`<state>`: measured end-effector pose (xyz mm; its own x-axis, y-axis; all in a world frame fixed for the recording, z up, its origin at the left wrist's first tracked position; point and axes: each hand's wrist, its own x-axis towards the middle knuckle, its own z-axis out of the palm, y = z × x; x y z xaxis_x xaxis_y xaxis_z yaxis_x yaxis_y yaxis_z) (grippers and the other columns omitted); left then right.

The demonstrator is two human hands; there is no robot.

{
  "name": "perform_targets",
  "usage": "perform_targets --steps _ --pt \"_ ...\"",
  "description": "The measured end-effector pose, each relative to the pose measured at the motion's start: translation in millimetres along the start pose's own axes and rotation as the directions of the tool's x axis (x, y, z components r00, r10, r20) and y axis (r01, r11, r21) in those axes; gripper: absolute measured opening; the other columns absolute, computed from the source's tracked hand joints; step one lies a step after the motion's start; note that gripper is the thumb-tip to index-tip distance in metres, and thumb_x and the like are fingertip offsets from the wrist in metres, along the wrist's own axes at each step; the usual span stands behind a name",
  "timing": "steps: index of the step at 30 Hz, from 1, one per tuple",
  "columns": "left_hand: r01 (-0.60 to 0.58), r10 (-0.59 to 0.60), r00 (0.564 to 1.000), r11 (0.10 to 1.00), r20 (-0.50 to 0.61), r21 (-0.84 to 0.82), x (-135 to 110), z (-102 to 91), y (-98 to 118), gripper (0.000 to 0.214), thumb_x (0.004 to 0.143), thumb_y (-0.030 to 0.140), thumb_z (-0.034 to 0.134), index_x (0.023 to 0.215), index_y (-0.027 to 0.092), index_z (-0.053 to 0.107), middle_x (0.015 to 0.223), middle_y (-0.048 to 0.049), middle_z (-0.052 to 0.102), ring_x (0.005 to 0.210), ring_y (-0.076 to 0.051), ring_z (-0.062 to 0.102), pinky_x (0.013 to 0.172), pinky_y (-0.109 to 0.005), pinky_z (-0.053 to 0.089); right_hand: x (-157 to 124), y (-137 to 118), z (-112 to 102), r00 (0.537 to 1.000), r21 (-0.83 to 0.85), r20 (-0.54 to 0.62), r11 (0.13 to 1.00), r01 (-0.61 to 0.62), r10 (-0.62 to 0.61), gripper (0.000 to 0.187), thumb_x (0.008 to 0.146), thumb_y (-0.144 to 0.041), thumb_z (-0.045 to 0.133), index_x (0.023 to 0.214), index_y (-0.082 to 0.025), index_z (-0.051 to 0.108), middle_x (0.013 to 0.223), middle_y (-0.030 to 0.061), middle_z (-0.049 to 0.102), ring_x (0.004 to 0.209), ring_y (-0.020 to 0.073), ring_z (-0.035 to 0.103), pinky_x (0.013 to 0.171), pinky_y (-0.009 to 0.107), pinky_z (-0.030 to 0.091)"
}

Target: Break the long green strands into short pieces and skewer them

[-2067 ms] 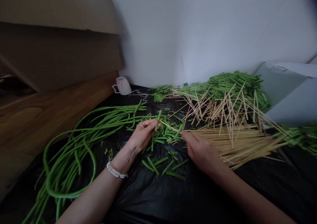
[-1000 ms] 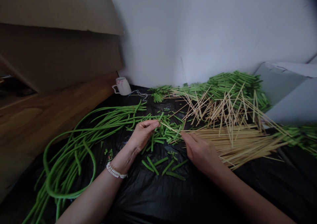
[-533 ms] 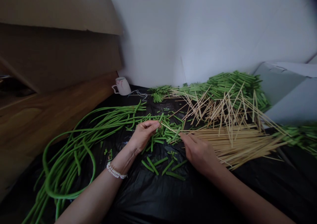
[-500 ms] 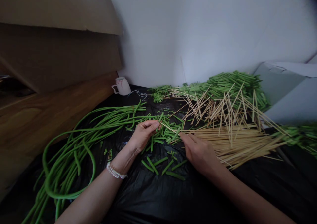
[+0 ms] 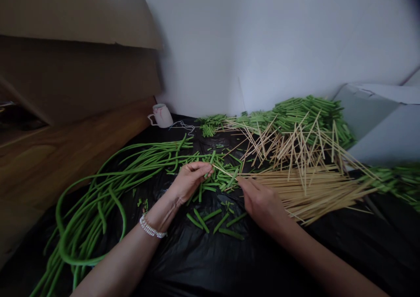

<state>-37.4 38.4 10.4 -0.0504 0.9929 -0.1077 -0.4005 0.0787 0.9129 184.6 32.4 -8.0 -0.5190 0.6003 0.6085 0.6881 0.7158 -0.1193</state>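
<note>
My left hand (image 5: 189,179), with a beaded bracelet (image 5: 151,227) on its wrist, pinches a short piece of green bean (image 5: 212,157) between thumb and fingers. A thin bamboo skewer (image 5: 223,171) runs from that piece across to my right hand (image 5: 262,201), whose fingers are closed on it. Whether the tip has gone through the bean cannot be made out. Another cut piece (image 5: 234,176) stands slanted at my right fingertips, seemingly on the skewer. Below and between the hands lie loose cut bean pieces (image 5: 210,187).
Long uncut beans (image 5: 98,200) curl at the left. Bamboo skewers (image 5: 315,187) lie at the right, below skewered bean pieces (image 5: 305,113) stacked by the wall. A mug (image 5: 162,115) stands at the back. Cardboard (image 5: 78,65) looms left; a white box (image 5: 387,117) stands right. Black plastic sheet (image 5: 203,262) lies underneath.
Both hands stay in nearly the same pose, with the bean piece and skewer still between them. The whole view has shifted very slightly.
</note>
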Motion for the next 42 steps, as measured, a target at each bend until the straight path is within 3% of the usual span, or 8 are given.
perform_targets --steps 11,18,21,24,27,34,38,42 --pt "-0.046 0.032 0.998 0.966 0.059 0.256 -5.1 8.9 -5.0 0.017 0.063 0.029 0.083 0.07 0.015 0.076 0.068 -0.0044 0.07 0.063 -0.011 0.059 0.066 -0.023 0.045 3.3 -5.2 -0.4 0.992 0.168 0.114 0.983 -0.078 0.059 0.032 0.09 -0.01 0.04 0.112 -0.014 0.064 0.093 0.0093 0.072 0.082 0.0183 0.068 0.075 0.029 0.053" --pt "-0.175 0.125 0.983 0.872 0.138 0.457 -8.1 16.4 -6.7 0.019 0.073 0.036 0.074 0.075 0.017 0.077 0.076 -0.0057 0.073 0.072 -0.017 0.063 0.072 -0.027 0.047 5.7 -2.2 -3.2 0.999 0.13 0.026 0.991 -0.039 0.036 0.034 0.091 -0.009 0.039 0.115 -0.011 0.063 0.096 0.0111 0.072 0.086 0.0197 0.069 0.077 0.031 0.054" --pt "-0.273 0.232 0.961 0.731 0.148 0.626 -3.3 3.0 1.9 0.021 0.079 0.037 0.068 0.077 0.018 0.077 0.08 -0.007 0.073 0.078 -0.02 0.064 0.076 -0.03 0.046 3.7 8.3 -3.3 0.999 0.107 -0.024 0.994 -0.036 0.039 0.033 0.091 -0.009 0.04 0.115 -0.01 0.063 0.099 0.0119 0.072 0.09 0.02 0.068 0.082 0.033 0.054" --pt "-0.393 0.327 0.908 0.449 0.261 0.803 0.8 -11.0 9.9 0.012 0.077 0.031 0.07 0.079 0.022 0.077 0.08 -0.0056 0.071 0.08 -0.02 0.06 0.078 -0.031 0.042 2.7 14.7 -3.7 0.998 0.08 -0.05 0.996 -0.04 0.044 0.034 0.091 -0.01 0.04 0.114 -0.011 0.064 0.1 0.0118 0.072 0.089 0.0194 0.068 0.08 0.033 0.055" --pt "-0.436 0.244 0.891 0.23 0.382 0.87 1.9 -17.5 11.9 0.008 0.077 0.028 0.07 0.078 0.025 0.077 0.078 -0.0046 0.068 0.082 -0.021 0.056 0.08 -0.033 0.039 2.6 15.0 -3.8 0.999 0.05 -0.044 0.998 -0.029 0.031 0.035 0.09 -0.01 0.04 0.114 -0.012 0.065 0.099 0.0114 0.072 0.086 0.0193 0.069 0.078 0.032 0.056" --pt "-0.451 0.119 0.886 -0.007 0.449 0.892 0.0 -18.7 4.4 0.009 0.077 0.03 0.07 0.078 0.023 0.076 0.08 -0.0061 0.065 0.083 -0.023 0.051 0.077 -0.034 0.037 1.7 11.0 -2.8 1.0 0.014 0.01 0.999 -0.029 0.028 0.034 0.09 -0.01 0.042 0.115 -0.013 0.065 0.098 0.0107 0.073 0.086 0.0193 0.069 0.081 0.032 0.055" --pt "-0.482 0.165 0.866 0.023 0.472 0.876 0.6 -17.0 5.1 0.01 0.08 0.029 0.066 0.078 0.022 0.073 0.083 -0.0061 0.065 0.084 -0.022 0.051 0.079 -0.034 0.037 1.8 10.0 -3.7 0.999 0.013 0.009 0.999 -0.035 0.035 0.035 0.09 -0.01 0.041 0.115 -0.014 0.065 0.097 0.0106 0.073 0.085 0.019 0.069 0.079 0.032 0.055" --pt "-0.433 0.378 0.871 0.288 0.314 0.854 1.8 -12.7 8.5 0.011 0.081 0.029 0.066 0.08 0.022 0.073 0.085 -0.0048 0.069 0.086 -0.021 0.056 0.083 -0.033 0.038 2.1 10.2 -4.3 1.0 0.021 0.005 1.0 -0.018 0.018 0.035 0.09 -0.01 0.04 0.115 -0.011 0.064 0.097 0.0112 0.073 0.087 0.0197 0.068 0.081 0.033 0.054"
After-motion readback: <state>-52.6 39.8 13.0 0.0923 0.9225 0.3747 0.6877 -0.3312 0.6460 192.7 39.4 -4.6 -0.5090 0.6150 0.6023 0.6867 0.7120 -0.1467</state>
